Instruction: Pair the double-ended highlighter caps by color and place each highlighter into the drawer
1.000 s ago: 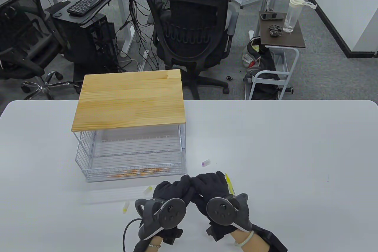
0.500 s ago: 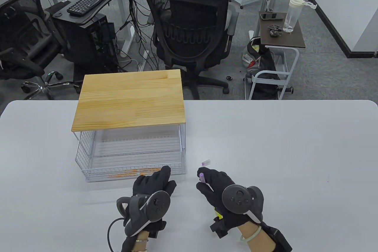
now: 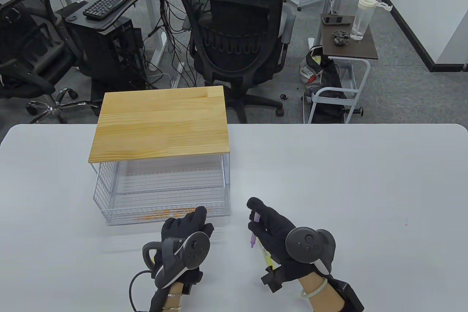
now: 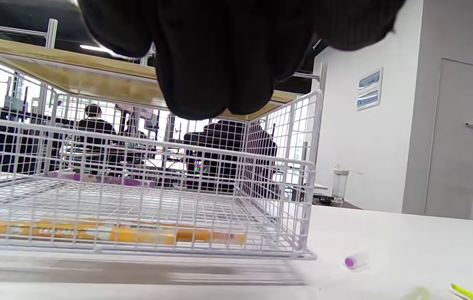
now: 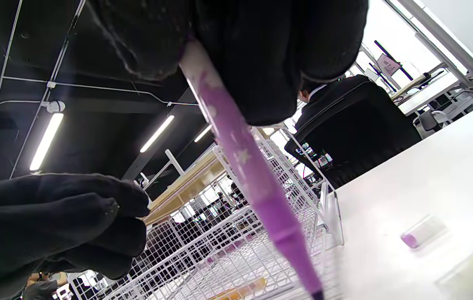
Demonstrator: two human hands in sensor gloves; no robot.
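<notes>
My right hand (image 3: 260,217) grips a purple highlighter (image 3: 253,232) above the table. Its bare tip (image 5: 309,287) points down and has no cap on it. A yellow highlighter (image 3: 265,254) lies on the table under that hand. On the table past it are a loose purple cap (image 5: 422,231) and a yellow-green cap (image 5: 470,267). My left hand (image 3: 193,222) hovers at the front of the pulled-out wire drawer (image 3: 109,213), fingers loosely curled, with nothing seen in them. An orange highlighter (image 4: 115,233) lies in the drawer front, a purple one (image 4: 103,180) further back.
The drawer unit has a wooden top (image 3: 161,125) and stands at the table's left middle. A white table (image 3: 347,187) stretches to the right. Office chairs and a small side table stand beyond the far edge.
The hands were together and have parted. My left hand moved left to the drawer front. My right hand now holds the purple highlighter tip down, with the yellow one lying on the table.
</notes>
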